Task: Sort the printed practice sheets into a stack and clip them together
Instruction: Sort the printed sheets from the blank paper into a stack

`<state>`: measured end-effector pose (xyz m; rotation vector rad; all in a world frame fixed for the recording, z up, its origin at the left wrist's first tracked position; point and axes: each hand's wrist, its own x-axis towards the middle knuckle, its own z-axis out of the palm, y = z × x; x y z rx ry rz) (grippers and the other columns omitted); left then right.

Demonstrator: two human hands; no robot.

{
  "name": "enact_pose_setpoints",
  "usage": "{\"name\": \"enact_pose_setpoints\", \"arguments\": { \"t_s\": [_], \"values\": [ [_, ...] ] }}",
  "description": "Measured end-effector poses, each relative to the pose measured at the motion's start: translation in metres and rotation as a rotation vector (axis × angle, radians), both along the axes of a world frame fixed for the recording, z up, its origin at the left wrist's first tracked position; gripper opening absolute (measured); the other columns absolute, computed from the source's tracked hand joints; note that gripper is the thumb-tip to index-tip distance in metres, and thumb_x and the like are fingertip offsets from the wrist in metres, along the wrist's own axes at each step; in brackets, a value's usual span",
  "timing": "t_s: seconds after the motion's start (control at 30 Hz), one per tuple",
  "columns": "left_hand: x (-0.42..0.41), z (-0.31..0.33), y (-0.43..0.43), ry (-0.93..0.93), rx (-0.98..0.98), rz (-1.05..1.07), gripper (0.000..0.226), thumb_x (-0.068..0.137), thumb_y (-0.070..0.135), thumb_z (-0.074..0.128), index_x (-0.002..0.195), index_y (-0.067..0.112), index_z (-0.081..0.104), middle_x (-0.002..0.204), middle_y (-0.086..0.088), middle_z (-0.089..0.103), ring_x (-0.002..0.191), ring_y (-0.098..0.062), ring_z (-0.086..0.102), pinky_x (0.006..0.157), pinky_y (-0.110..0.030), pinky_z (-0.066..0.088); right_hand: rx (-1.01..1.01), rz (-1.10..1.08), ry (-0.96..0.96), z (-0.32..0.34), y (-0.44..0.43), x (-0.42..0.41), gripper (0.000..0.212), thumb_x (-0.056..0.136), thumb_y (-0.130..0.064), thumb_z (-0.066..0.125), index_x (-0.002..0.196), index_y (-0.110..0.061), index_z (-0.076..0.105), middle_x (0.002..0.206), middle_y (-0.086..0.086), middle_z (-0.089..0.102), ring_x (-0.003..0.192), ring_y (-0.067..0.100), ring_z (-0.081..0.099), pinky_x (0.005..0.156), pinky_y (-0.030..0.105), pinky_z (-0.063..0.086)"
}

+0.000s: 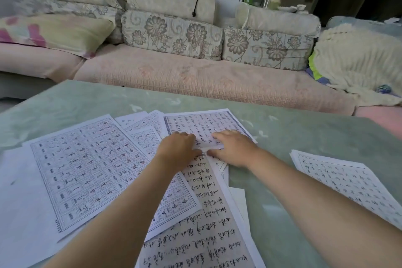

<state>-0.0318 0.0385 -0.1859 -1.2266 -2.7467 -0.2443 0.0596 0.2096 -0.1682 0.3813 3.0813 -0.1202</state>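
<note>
Both hands are released, not clenched. The left hand (180,150) and the right hand (235,148) lie side by side, palms down, on the far sheet (208,123). Their fingers lie nearly straight on its printed script, and the thumbs are drawn in toward each other at its near edge. No closed grip on the paper is visible. Pressing flat like this looks meant to pin the page so it can be slid or squared without creasing, probably to gather it toward the others.

The practice sheets are not yet a stack. They fan loosely over the green counter (282,132). A large grid sheet (87,169) lies left of the forearms and overlaps several pages beneath it. A cursive sheet (206,224) runs from just under the hands toward the near edge, passing between the arms. The far sheet overlaps smaller grid pages (148,124) on its left. A separate sheet (348,180) lies well apart on the right, beyond the right forearm, so it would need a reach of its own.

No clip is in view. I judge the sorting to be at an early stage.
</note>
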Motion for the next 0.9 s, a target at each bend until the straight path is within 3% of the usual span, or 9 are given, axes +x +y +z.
{"name": "enact_pose_setpoints", "arguments": {
  "t_s": [0.13,0.23,0.3,0.37,0.47,0.57,0.63,0.73,0.9],
  "values": [
    [-0.001,-0.003,-0.003,0.188,-0.030,-0.101,0.033,0.102,0.043,0.038,0.100,0.017,0.058,0.093,0.002,0.063,0.078,-0.020,0.062,0.065,-0.034,0.053,0.243,0.095,0.032,0.000,0.004,0.005,0.056,0.096,-0.058,0.042,0.139,-0.022,0.045,0.128,0.006,0.060,0.120,0.027,0.051,0.095,0.038,0.045],
    [0.002,0.000,-0.003,0.261,0.028,-0.165,0.028,0.104,0.033,0.041,0.091,0.015,0.058,0.077,0.003,0.063,0.060,-0.020,0.055,0.052,-0.028,0.040,0.235,0.175,0.070,0.000,0.000,0.012,0.061,0.094,-0.056,0.046,0.144,-0.023,0.040,0.135,0.002,0.056,0.125,0.025,0.050,0.099,0.040,0.043],
    [0.005,0.006,-0.003,0.304,0.143,-0.198,0.024,0.100,0.029,0.052,0.081,0.016,0.057,0.063,0.005,0.056,0.048,-0.018,0.048,0.044,-0.025,0.032,0.153,0.154,0.180,0.000,-0.003,0.015,0.052,0.095,-0.040,0.052,0.143,-0.024,0.043,0.139,-0.001,0.055,0.126,0.024,0.051,0.101,0.039,0.042],
    [0.006,0.011,-0.003,0.323,0.281,-0.242,0.024,0.094,0.028,0.062,0.074,0.016,0.058,0.056,0.007,0.050,0.043,-0.018,0.049,0.040,-0.023,0.032,0.157,0.097,0.283,0.003,-0.005,0.017,0.041,0.093,-0.017,0.049,0.133,-0.027,0.053,0.123,-0.001,0.065,0.113,0.026,0.060,0.087,0.036,0.049],
    [0.009,0.026,-0.007,0.243,0.354,-0.272,0.022,0.088,0.038,0.067,0.099,0.020,0.065,0.083,0.006,0.069,0.073,-0.020,0.066,0.057,-0.029,0.049,0.224,0.036,0.359,0.012,-0.008,0.025,0.030,0.091,-0.011,0.048,0.111,-0.025,0.065,0.102,0.000,0.071,0.098,0.027,0.065,0.068,0.032,0.042],
    [0.011,0.045,-0.022,0.340,0.409,-0.275,0.034,0.082,0.013,0.072,0.115,0.019,0.063,0.111,0.001,0.067,0.101,-0.021,0.062,0.085,-0.033,0.049,0.190,-0.019,0.472,0.029,-0.015,0.034,0.030,0.095,-0.015,0.046,0.114,-0.023,0.067,0.105,0.002,0.071,0.097,0.029,0.065,0.069,0.033,0.043],
    [0.016,0.064,-0.036,0.389,0.555,-0.170,0.047,0.080,0.005,0.066,0.125,0.016,0.057,0.133,-0.005,0.052,0.122,-0.025,0.047,0.105,-0.036,0.038,0.088,-0.055,0.561,0.048,-0.026,0.039,0.023,0.096,-0.016,0.046,0.106,-0.018,0.066,0.095,0.002,0.070,0.089,0.030,0.065,0.067,0.033,0.044],
    [0.022,0.087,-0.072,0.240,0.734,0.031,0.055,0.080,0.007,0.066,0.132,0.013,0.047,0.139,-0.007,0.039,0.126,-0.026,0.035,0.108,-0.033,0.029,-0.122,-0.170,0.651,0.083,-0.048,0.037,0.018,0.092,-0.014,0.046,0.074,-0.015,0.046,0.065,-0.001,0.050,0.065,0.025,0.047,0.052,0.032,0.030],
    [0.011,0.065,-0.169,0.074,0.476,0.295,0.036,0.089,0.011,0.058,0.124,0.017,0.055,0.132,-0.005,0.044,0.120,-0.029,0.042,0.094,-0.039,0.041,-0.971,-0.227,0.709,0.131,-0.101,0.014,0.019,0.080,-0.002,0.046,0.070,-0.016,0.054,0.063,0.004,0.050,0.058,0.017,0.043,0.058,0.026,0.030]
  ]
}}
